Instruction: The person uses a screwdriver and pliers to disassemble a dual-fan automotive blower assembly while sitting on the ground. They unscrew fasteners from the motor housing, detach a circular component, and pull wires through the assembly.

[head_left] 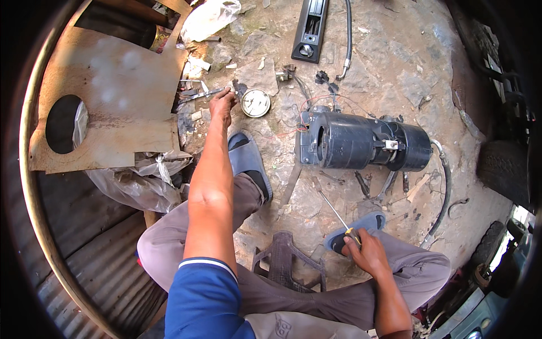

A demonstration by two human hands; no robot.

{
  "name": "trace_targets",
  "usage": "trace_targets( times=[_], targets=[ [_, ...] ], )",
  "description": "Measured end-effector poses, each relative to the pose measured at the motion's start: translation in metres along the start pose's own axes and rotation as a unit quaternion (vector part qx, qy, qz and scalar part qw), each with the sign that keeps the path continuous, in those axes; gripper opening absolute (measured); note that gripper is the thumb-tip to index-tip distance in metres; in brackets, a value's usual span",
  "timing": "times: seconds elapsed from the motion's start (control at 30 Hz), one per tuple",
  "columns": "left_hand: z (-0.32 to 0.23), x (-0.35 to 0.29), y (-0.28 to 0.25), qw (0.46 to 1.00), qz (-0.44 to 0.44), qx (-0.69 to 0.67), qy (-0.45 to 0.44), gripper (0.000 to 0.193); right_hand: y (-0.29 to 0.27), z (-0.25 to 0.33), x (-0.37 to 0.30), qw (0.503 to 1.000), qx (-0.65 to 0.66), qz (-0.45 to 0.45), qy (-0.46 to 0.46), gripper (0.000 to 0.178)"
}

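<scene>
My left hand is stretched forward to the ground, its fingers curled together beside a metal tool among small scraps. What those fingers hold, if anything, is too small to make out. Just right of them lies a round, pale-faced tin or dial. Down at the right, near my knee, my right hand grips a screwdriver by its yellow and dark handle, the shaft pointing forward and left. Ahead of it a black blower unit with two drum-shaped housings and thin wires lies on its side.
A black control panel and a hose lie at the far side. Another hose curves right of the blower. A rusty metal sheet with a round hole stands at the left, above plastic bags. A dark plastic stool is between my legs.
</scene>
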State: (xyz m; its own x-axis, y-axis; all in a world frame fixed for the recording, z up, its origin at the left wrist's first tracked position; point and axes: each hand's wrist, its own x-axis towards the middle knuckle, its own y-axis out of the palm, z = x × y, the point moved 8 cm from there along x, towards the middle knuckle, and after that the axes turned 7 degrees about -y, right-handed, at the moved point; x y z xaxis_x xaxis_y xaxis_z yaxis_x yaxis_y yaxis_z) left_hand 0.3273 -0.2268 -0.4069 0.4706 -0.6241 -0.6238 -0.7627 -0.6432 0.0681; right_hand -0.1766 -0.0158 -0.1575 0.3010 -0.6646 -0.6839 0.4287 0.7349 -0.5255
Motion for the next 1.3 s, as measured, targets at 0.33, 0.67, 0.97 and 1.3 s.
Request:
trace_targets(
  times=[0.33,0.67,0.97,1.3],
  targets=[
    [-0.032,-0.081,0.026,0.993,0.011,-0.109,-0.044,0.022,-0.001,0.023,-0.022,0.999,-0.026,-0.005,-0.040,0.040],
    [-0.024,-0.222,0.065,0.996,0.039,-0.078,0.005,0.020,-0.002,0.033,-0.042,0.983,-0.053,-0.108,-0.138,0.045],
    [0.016,-0.348,0.110,0.982,0.180,-0.014,-0.051,0.022,-0.008,0.026,-0.091,0.966,0.053,-0.191,-0.169,0.054],
    [0.071,-0.388,0.124,0.954,0.267,-0.083,-0.108,0.019,-0.008,0.011,-0.124,0.956,0.067,-0.235,-0.163,0.049]
  ],
)
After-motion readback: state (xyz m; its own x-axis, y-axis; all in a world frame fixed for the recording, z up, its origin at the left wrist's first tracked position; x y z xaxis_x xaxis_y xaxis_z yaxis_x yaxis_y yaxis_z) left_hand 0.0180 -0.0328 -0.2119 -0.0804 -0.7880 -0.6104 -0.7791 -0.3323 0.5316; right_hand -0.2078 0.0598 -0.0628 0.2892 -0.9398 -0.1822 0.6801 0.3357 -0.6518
